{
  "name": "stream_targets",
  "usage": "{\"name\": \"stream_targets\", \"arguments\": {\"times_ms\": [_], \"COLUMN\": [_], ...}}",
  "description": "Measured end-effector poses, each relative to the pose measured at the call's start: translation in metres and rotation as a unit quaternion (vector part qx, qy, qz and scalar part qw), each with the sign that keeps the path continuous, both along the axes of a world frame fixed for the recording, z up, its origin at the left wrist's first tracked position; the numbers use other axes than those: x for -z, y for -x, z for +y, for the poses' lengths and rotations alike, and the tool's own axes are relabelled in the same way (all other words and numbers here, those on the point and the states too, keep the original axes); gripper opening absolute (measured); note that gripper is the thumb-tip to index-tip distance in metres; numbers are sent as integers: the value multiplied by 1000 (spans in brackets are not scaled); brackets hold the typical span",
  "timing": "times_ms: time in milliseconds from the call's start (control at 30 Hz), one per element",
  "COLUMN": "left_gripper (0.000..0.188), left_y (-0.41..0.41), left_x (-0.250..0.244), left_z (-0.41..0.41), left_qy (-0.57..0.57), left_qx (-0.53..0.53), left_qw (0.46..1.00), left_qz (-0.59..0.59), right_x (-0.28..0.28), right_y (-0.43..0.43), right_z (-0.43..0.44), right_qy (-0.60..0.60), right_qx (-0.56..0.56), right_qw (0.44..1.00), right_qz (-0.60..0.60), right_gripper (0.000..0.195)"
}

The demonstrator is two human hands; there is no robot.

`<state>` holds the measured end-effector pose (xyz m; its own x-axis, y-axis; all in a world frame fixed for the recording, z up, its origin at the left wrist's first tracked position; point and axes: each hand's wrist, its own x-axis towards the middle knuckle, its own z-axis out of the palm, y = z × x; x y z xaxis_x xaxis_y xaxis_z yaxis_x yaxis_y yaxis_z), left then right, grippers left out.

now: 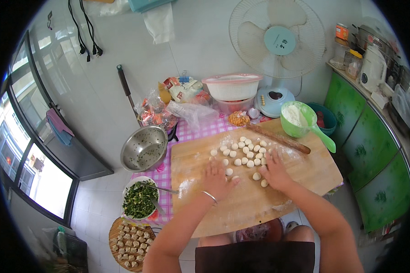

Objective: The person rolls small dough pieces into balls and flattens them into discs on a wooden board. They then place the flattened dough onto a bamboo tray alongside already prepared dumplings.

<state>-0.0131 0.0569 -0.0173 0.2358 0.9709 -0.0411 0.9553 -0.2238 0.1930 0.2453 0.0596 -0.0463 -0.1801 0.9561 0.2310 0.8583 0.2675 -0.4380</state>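
Observation:
Many small white dough balls (249, 155) are spread over a floured wooden board (239, 211). At the left of them my left hand (218, 179), with a silver bangle at the wrist, lies palm down on the board, partly covering some balls. My right hand (276, 173) rests palm down over the right edge of the group, its fingers spread and its thumb near a ball. What lies under both palms is hidden. Behind the balls, a wooden rolling pin (278, 138) lies slantwise, beside a green plastic scoop (299, 119) of flour.
A bowl of chopped green filling (140, 199) with utensils and a steel basin (145, 148) stand left of the board. Below, a round woven tray (114, 235) carries several filled dumplings. An electric fan (279, 41), plastic baskets (232, 88) and bags (157, 116) stand behind.

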Motion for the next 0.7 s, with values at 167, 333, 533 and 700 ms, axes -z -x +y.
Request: {"name": "stream_targets", "arguments": {"times_ms": [167, 333, 533, 700], "left_gripper": [96, 92, 79, 58], "left_y": [7, 72, 94, 182], "left_x": [11, -1, 10, 44], "left_z": [-5, -88, -212, -320], "left_qy": [-134, -169, -200, -285], "left_qx": [20, -33, -48, -183], "left_qw": [952, 951, 932, 910], "left_qz": [-275, -256, -297, -238], "right_x": [6, -19, 10, 4], "right_y": [6, 19, 29, 51], "right_z": [0, -60, -58, -61], "right_qy": [-30, 25, -19, -75], "right_qx": [-5, -23, 79, 23], "right_qw": [974, 993, 985, 994], "right_qz": [226, 115, 151, -79], "right_gripper": [80, 92, 97, 89]}}
